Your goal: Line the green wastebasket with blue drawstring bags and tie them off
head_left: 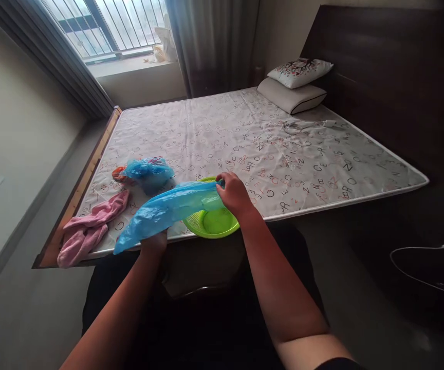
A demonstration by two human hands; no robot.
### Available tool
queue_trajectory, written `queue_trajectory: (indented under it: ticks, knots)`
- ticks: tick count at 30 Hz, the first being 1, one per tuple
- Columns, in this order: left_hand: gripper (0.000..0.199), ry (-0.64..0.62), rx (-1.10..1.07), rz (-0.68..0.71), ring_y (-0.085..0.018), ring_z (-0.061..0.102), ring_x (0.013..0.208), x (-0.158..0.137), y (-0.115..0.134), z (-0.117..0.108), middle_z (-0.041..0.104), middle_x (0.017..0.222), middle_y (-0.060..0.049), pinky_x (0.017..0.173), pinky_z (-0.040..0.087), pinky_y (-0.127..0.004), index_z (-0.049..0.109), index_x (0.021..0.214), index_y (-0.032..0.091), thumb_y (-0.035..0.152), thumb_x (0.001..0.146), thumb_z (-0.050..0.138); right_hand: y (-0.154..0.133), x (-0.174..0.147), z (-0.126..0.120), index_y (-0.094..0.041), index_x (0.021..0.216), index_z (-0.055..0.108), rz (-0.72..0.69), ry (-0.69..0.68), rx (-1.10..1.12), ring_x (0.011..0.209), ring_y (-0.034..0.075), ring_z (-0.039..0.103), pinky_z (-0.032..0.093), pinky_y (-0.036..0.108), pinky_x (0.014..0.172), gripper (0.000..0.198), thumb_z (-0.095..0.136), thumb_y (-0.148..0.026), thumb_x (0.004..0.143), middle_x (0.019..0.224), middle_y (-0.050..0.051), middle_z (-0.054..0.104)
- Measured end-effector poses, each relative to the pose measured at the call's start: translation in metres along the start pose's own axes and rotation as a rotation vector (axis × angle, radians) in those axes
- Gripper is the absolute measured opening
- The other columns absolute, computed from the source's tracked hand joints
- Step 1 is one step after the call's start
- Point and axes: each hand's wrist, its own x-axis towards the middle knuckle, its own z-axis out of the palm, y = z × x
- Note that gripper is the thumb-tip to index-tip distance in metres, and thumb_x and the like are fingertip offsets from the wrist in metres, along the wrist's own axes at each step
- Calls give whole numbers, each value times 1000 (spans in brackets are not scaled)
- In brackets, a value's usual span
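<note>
Right hand [233,194] closed on thin, limp blue plastic bag [168,208] end over green basket [212,222]; left hand [153,240] mostly hidden, grip undeterminable.

At the upper right you see two stacked pillows [297,85]; a pink cloth [87,228] lies lower left, a window [106,25] top left.

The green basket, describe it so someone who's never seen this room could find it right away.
On the bed, look at the near edge, between the person's two hands. The green basket sits there, partly under a stretched blue bag held by the right hand. It is the only bright green, round, rigid thing; its neighbours are soft.
</note>
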Motion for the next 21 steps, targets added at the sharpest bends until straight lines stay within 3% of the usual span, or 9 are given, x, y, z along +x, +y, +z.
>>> queue_trajectory:
  ticks: [2, 4, 7, 11, 13, 16, 21]
  knots:
    - [17, 44, -101, -26, -26, 70, 116, 8, -5, 7, 75, 122, -8, 88, 63, -36, 72, 113, 25, 38, 104, 65, 2, 1, -5, -21, 98, 70, -14, -59, -2, 105, 25, 65, 50, 39, 98, 11, 65, -12, 94, 110, 10, 72]
    - [16, 100, -228, -122, -21, 74, 96, 17, -12, 13, 76, 107, -6, 75, 62, -29, 70, 105, 24, 35, 106, 58, 3, 1, -9, -22, 93, 70, -29, -152, 2, 103, 24, 66, 50, 37, 95, 8, 68, -15, 94, 105, 8, 74]
    - [5, 160, -338, -267, -14, 70, 76, 33, -21, 15, 72, 90, -2, 66, 58, -21, 67, 101, 22, 26, 101, 64, 2, -2, -14, -22, 88, 72, -35, -299, 5, 94, 22, 68, 50, 35, 87, 10, 70, -14, 92, 98, 5, 75]
    - [17, 146, -318, -299, -20, 73, 86, 58, -32, 6, 73, 88, -3, 73, 61, -25, 69, 106, 21, 18, 90, 76, 0, -5, -15, -23, 84, 76, 0, -485, -11, 88, 22, 70, 50, 33, 79, 8, 75, -18, 90, 92, 4, 77]
    - [19, 154, -319, -302, -20, 74, 86, 70, -38, 0, 72, 87, -3, 74, 61, -26, 69, 103, 19, 14, 87, 76, -4, -4, -17, -24, 86, 78, 4, -510, -24, 90, 23, 72, 51, 34, 81, 6, 76, -22, 91, 95, 5, 79]
    - [14, 163, -296, -334, -17, 70, 76, 83, -47, -6, 70, 83, -2, 70, 60, -26, 67, 97, 17, 10, 85, 73, -18, -4, -26, -26, 95, 81, -45, -427, -10, 95, 25, 73, 55, 39, 87, 7, 74, -25, 93, 104, 6, 79]
    - [8, 134, -238, -386, -15, 67, 70, 87, -56, -4, 70, 82, -2, 66, 57, -25, 66, 92, 16, 12, 86, 70, -51, -18, -61, -39, 116, 81, -145, -62, 157, 96, 27, 74, 61, 49, 88, 21, 67, -42, 101, 109, 8, 75]
